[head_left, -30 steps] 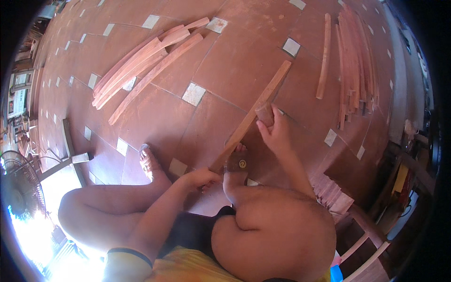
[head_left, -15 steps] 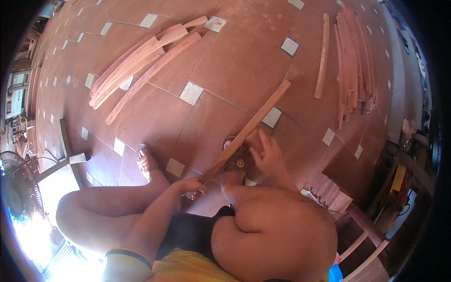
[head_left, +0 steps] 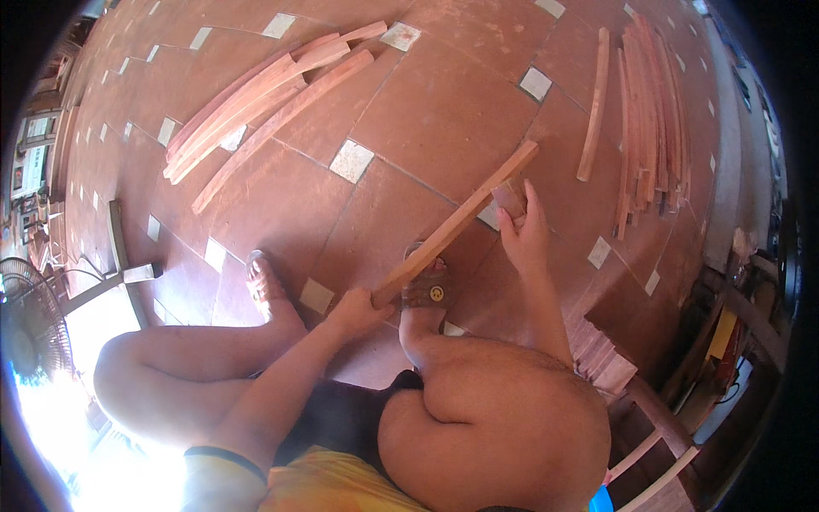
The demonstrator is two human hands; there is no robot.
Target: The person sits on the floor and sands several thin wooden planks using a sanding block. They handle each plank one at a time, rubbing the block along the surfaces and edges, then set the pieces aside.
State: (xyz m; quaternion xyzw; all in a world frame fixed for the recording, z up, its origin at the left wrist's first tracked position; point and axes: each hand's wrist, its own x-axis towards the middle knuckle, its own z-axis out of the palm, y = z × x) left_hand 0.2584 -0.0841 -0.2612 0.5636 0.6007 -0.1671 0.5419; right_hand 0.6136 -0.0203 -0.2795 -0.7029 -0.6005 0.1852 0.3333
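Observation:
A long wooden strip (head_left: 461, 222) slants away from me, its near end gripped in my left hand (head_left: 363, 314). The strip passes above my sandalled right foot. Closed around a small flat brown piece (head_left: 509, 198) is my right hand (head_left: 529, 235), thumb and fingers on either side. That piece is beside the strip's far end; whether it touches the wood I cannot tell, nor can I make out its exact kind.
Several wooden strips (head_left: 247, 111) lie in a loose pile at the far left. Another stack (head_left: 653, 119) is at the far right, with one strip (head_left: 595, 102) apart from it. A fan (head_left: 32, 316) stands at the left. Cut wood pieces (head_left: 601, 358) sit by my right knee.
My right hand has moved up and away to the strip's far end, and the small brown piece now shows in it. My left hand and the strip have shifted slightly right and farther away.

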